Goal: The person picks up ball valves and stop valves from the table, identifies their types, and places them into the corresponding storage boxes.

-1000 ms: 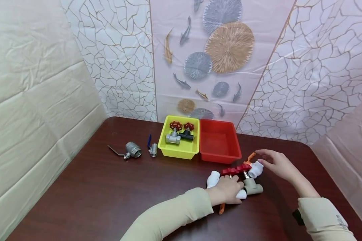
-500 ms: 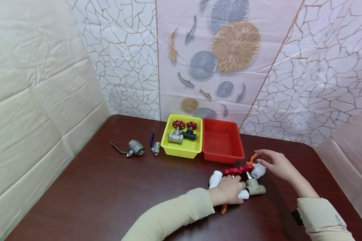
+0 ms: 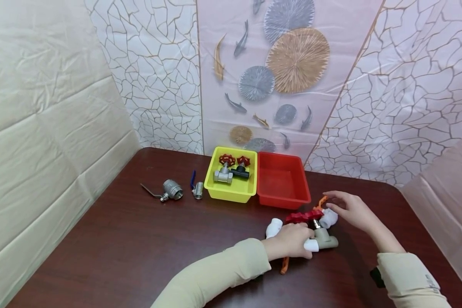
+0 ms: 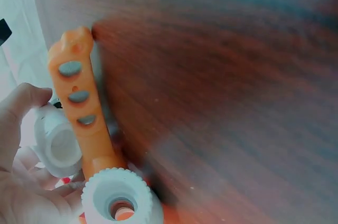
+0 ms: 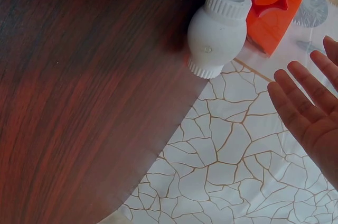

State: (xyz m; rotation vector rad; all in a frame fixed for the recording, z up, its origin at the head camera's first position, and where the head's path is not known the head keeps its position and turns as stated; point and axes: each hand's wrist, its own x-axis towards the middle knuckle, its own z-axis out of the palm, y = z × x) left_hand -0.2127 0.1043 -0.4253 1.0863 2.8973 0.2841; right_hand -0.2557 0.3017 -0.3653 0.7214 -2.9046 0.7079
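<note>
My left hand (image 3: pixel 292 240) grips a white plastic stop valve (image 3: pixel 311 245), whose body mostly hides under the palm. In the left wrist view its round white end shows between thumb and fingers. Beside that hand lies a white ball valve (image 3: pixel 273 228); its orange lever (image 4: pixel 79 97) points toward me. A beige tee-shaped valve (image 3: pixel 325 239) with a red handwheel (image 3: pixel 312 214) touches the group on the right. Behind it sits a second white ball valve (image 5: pixel 217 34) with an orange lever (image 3: pixel 322 202). My right hand (image 3: pixel 352 208) hovers by this one, fingers extended and holding nothing.
A yellow bin (image 3: pixel 231 196) holds two valves with red handwheels. Against it stands a red bin (image 3: pixel 282 202). Farther left lie a large metal ball valve (image 3: pixel 172 189) and a small blue-levered one (image 3: pixel 197 190). Patterned cloth walls border the dark wooden table (image 3: pixel 138 248).
The head view shifted slightly. Both hands stay almost in place; the white stop valve's end now shows a little more beside my left fingers.
</note>
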